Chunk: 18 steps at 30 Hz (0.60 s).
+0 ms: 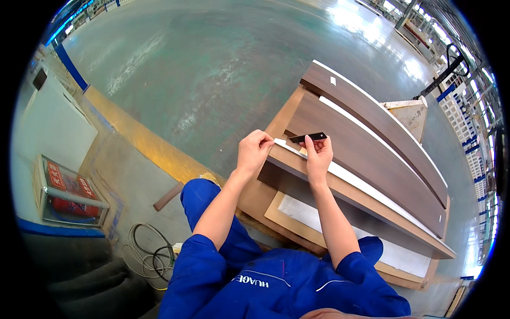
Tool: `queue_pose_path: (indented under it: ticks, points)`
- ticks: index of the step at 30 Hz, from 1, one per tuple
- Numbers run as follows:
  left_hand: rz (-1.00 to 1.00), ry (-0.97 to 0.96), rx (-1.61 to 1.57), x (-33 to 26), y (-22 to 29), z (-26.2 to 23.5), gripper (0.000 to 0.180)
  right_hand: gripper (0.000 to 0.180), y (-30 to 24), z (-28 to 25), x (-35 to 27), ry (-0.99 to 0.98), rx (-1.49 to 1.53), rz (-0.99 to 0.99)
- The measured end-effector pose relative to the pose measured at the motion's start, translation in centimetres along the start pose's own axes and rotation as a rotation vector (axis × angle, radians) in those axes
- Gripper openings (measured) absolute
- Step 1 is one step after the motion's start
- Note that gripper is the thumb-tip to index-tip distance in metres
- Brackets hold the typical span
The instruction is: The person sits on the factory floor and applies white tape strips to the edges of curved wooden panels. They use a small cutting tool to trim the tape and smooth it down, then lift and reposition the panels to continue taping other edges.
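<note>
My right hand [320,159] grips a black utility knife [313,136], held level just above a long brown panel edged with a white strip [366,183]. At the left end of that panel, the fingertips of my left hand [252,154] are pinched together on the end of the white strip. A small white piece shows right beside those fingertips. Behind the knife lies a dark brown wood-grain panel [350,130] with a white edge. Farther back is another dark panel [372,119], also white-edged.
The panels rest in a stack, with a white board [398,255] low on the near side. A pallet jack [409,114] stands behind at the right. On the left are a fire extinguisher box [74,196], coiled cables [149,252] and a brown offcut [167,196] on the floor.
</note>
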<state>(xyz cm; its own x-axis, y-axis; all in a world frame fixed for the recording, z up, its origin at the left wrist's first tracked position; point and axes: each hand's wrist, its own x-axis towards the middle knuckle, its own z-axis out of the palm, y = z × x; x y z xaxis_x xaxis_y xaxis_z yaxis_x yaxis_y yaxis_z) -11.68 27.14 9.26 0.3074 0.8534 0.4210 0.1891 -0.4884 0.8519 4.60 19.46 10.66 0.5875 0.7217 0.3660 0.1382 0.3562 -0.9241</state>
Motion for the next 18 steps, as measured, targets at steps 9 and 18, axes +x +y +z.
queue_pose_path:
  ticks: [9, 18]
  points:
    - [0.019, -0.02, 0.002, 0.1, 0.0, 0.3, 0.004, 0.012, -0.2, 0.1, -0.2, 0.027, 0.009, 0.02]
    - [-0.236, -0.083, -0.098, 0.4, -2.9, -0.7, 0.012, 0.012, -0.3, 0.0, -0.2, 0.036, 0.021, 0.011]
